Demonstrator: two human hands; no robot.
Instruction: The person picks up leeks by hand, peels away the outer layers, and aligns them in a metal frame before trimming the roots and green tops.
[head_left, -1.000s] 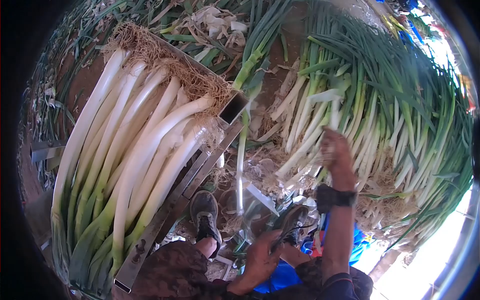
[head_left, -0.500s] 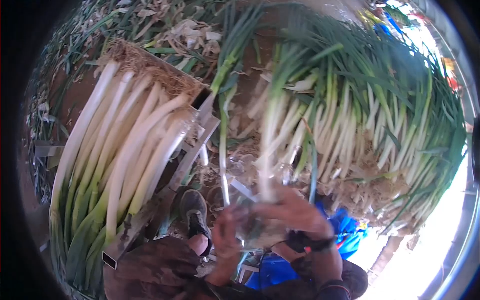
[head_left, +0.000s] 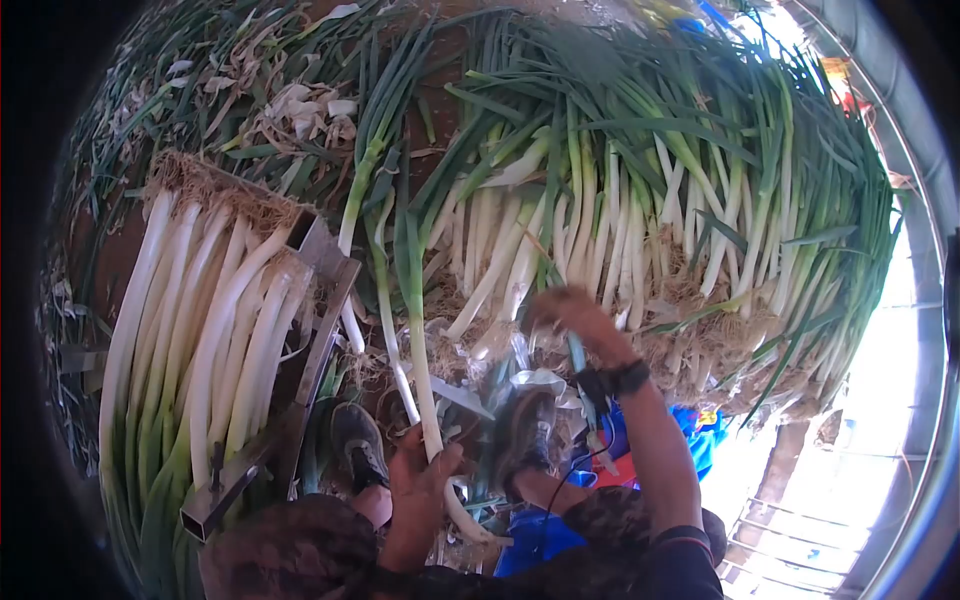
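My left hand (head_left: 420, 470) is closed around the lower white stalk of a long leek (head_left: 416, 330). That leek stands nearly upright in view, its green leaves pointing away and its pale root end (head_left: 470, 525) bending below the hand. My right hand (head_left: 575, 315), with a black band on the wrist, is at the root ends of the leek pile (head_left: 600, 215). Its fingers are blurred, and I cannot tell whether they hold anything. A green leaf strip (head_left: 577, 355) passes beneath the right hand. Another thin leek (head_left: 391, 310) lies just left of the held one.
Trimmed leeks (head_left: 190, 310) lie bundled in a metal frame (head_left: 325, 345) at left, roots away from me. Leaf scraps (head_left: 300, 110) cover the ground at the back left. My shoes (head_left: 358, 445) are below, with a blue bag (head_left: 700, 435) at right.
My hands have moved apart: the right reached up and away to the pile, the left stayed low. The blurred leek now shows clearly in my left hand. The view has shifted.
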